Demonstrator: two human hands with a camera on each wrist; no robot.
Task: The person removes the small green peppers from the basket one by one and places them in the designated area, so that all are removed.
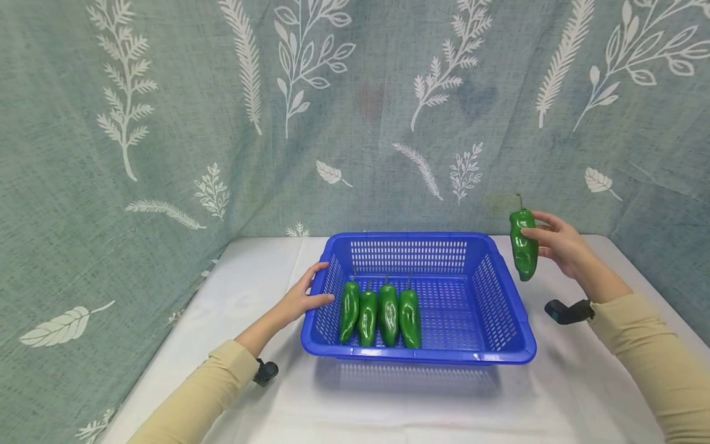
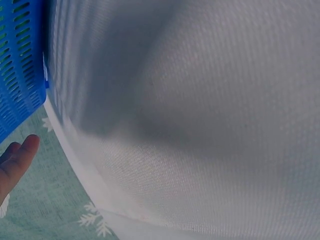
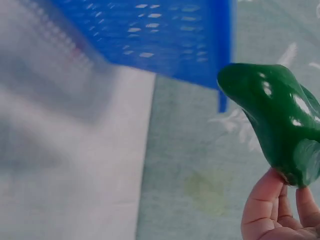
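My right hand (image 1: 563,243) pinches a glossy green chili pepper (image 1: 524,246) with a thin stem, held upright above the table just right of the basket. The right wrist view shows the pepper (image 3: 280,110) large, with fingertips (image 3: 270,192) against one end. A blue perforated plastic basket (image 1: 416,356) stands in the middle. Several similar green peppers (image 1: 410,317) lie side by side in its left half, stems pointing away. At the basket's left rim rests my left hand (image 1: 302,299), its fingers loosely extended; in the left wrist view only some fingers (image 2: 20,162) show.
A white cloth (image 1: 266,407) covers the table. Green fabric with white leaf patterns (image 1: 377,172) hangs behind and along the sides. Each wrist carries a small black camera (image 1: 568,311). The basket's right half shows its bare slotted floor (image 1: 446,308).
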